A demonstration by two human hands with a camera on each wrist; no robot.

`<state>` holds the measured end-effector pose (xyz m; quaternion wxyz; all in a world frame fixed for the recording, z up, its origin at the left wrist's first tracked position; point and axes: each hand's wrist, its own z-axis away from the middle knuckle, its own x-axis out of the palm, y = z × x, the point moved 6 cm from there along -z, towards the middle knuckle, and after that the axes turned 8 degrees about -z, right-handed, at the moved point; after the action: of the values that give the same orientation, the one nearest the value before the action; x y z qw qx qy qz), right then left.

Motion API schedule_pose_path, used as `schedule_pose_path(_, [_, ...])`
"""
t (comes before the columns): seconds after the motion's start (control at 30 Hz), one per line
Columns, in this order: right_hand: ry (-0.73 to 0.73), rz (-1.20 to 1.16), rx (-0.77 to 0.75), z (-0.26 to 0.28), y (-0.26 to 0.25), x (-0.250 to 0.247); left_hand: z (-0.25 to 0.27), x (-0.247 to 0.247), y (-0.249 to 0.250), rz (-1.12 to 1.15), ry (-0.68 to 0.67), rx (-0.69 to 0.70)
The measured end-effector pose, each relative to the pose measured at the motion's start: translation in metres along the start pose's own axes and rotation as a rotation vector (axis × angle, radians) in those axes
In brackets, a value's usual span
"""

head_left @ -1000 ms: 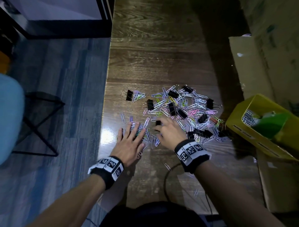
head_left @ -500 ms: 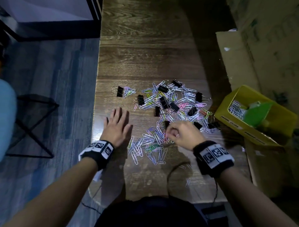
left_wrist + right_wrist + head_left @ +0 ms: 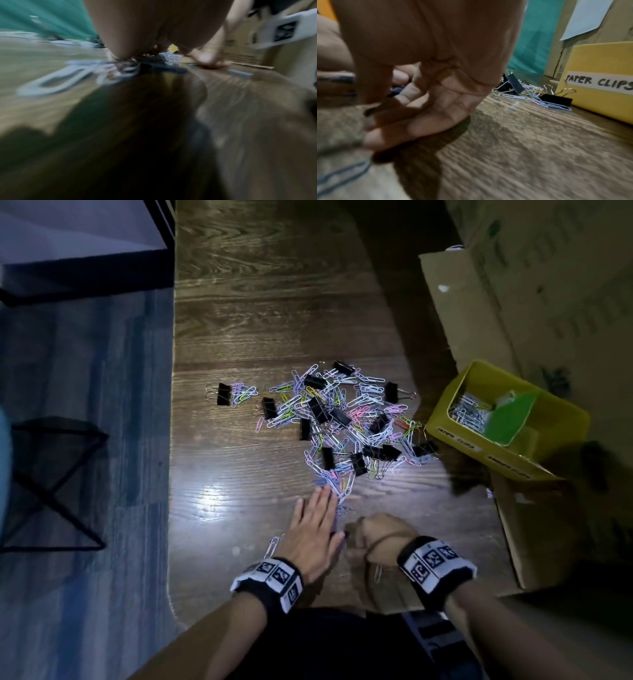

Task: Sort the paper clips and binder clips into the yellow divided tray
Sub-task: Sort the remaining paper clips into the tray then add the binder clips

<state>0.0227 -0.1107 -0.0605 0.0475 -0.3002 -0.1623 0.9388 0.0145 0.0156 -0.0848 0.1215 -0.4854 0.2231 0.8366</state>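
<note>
A mixed pile of coloured paper clips and black binder clips lies mid-table. The yellow divided tray stands at its right; the far compartment holds paper clips behind a green divider. Its wall is labelled PAPER CLIPS. My left hand lies flat on the table near the front edge, fingers straight, over a trail of clips. My right hand sits beside its thumb, fingers curled on a bunch of paper clips that is mostly hidden.
One binder clip with a few paper clips lies apart at the left. Single paper clips lie by both wrists. Cardboard boxes rise at the right, and another box sits under the tray. The table's left edge drops to blue floor.
Both hands have drawn back toward the near edge. The left hand slid right to meet the right hand. The bunch of paper clips spread between them is now covered by the hands.
</note>
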Motion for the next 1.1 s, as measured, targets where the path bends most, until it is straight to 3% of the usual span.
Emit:
schedule_pose_path(0.13, [0.096,-0.119,-0.117,0.001,-0.006,-0.015,0.0,-0.015,0.008,0.121,0.054,0.107])
schedule_pose_path(0.23, [0.043,-0.179,-0.062,0.013,0.015,-0.015,0.012,-0.042,-0.015,0.166,0.224,0.133])
schedule_pose_path(0.3, [-0.061,-0.176,0.003,0.021,0.029,-0.003,0.026,-0.055,-0.041,0.119,0.313,0.04])
schedule_pose_path(0.37, [-0.194,-0.21,0.05,0.025,0.036,0.015,0.041,-0.058,-0.065,0.066,0.212,-0.166])
schedule_pose_path(0.43, [-0.257,-0.18,0.036,0.025,0.034,0.027,0.055,-0.048,-0.071,0.057,-0.013,-0.309])
schedule_pose_path(0.5, [-0.187,-0.095,-0.018,0.021,0.025,0.025,0.062,-0.04,-0.058,0.066,-0.104,-0.29])
schedule_pose_path(0.63, [0.056,-0.103,-0.175,0.006,-0.006,0.007,0.04,-0.032,-0.018,0.101,-0.073,-0.163])
schedule_pose_path(0.87, [0.481,-0.257,-0.044,0.01,0.006,-0.028,-0.002,-0.053,-0.003,0.081,0.021,-0.182])
schedule_pose_path(0.97, [0.518,-0.195,0.025,0.011,0.016,-0.026,0.0,-0.047,-0.009,0.045,-0.068,-0.173])
schedule_pose_path(1.1, [0.459,-0.217,-0.033,0.003,0.01,-0.019,-0.007,-0.036,0.003,-0.014,-0.069,-0.118])
